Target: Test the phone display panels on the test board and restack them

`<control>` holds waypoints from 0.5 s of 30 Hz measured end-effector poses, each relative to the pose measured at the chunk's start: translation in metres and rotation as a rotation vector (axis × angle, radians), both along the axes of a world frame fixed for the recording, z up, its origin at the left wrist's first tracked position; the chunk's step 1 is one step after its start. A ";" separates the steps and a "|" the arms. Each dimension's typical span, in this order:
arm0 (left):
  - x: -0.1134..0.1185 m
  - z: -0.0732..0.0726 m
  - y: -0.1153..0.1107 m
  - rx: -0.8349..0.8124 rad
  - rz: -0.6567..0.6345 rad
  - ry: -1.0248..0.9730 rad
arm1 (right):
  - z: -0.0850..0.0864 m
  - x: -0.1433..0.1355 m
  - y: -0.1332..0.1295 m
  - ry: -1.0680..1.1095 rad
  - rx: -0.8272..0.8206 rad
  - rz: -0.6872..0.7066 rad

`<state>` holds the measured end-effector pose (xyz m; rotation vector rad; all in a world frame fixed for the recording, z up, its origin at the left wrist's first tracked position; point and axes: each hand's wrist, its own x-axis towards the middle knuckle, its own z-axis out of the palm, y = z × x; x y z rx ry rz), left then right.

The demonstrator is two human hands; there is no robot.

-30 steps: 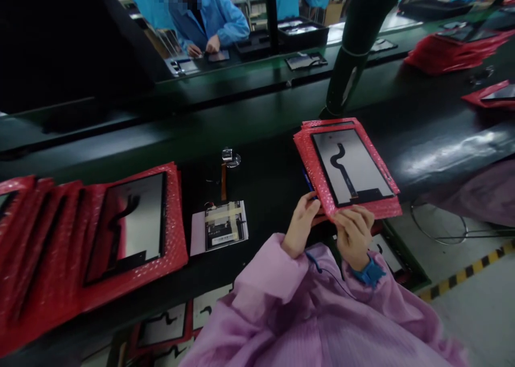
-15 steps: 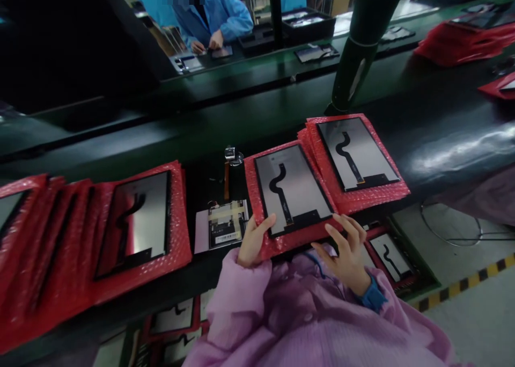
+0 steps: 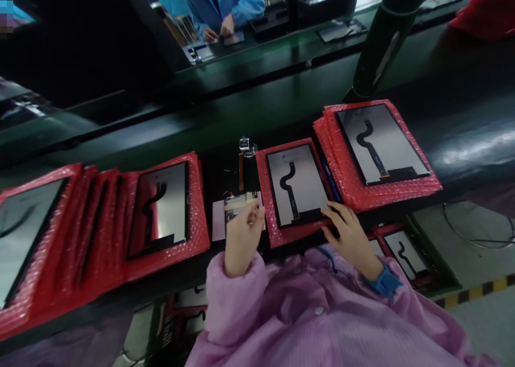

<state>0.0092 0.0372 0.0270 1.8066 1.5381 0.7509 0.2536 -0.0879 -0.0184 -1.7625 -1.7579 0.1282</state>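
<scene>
2 hands [image 3: 243,238] [image 3: 349,239] by 1 glossy panel [image 3: 309,176], bubbly red wrap [image 3: 298,234].

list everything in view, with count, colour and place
Bubble-wrap sleeves: several, red, bench left, centre, right, far right
Flat rectangular screen panels: four, grey, black-edged, atop near sleeves
Taped circuit module: one, black and silver, partly behind left hand
Thin strip: one, orange-brown, behind module
Slim stick: one, blue, right of centre panel
Long bench: one, dark green, across middle
Round post: one, dark green, upper right
Open crate: one, green, lower right
Coworker: one, blue coat, across bench
Wrist strap: one, blue, right wrist
Hands: two, bare, left by module, right at centre panel
</scene>
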 end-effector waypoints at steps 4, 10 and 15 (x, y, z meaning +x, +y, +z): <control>-0.006 -0.002 0.056 0.362 0.015 0.230 | 0.029 0.005 0.014 0.045 -0.119 -0.029; 0.014 -0.021 0.114 0.358 -0.003 0.461 | 0.048 -0.006 0.093 -0.050 -0.118 0.147; 0.011 -0.030 0.117 0.352 0.051 0.404 | 0.026 -0.009 0.145 -0.129 -0.241 0.224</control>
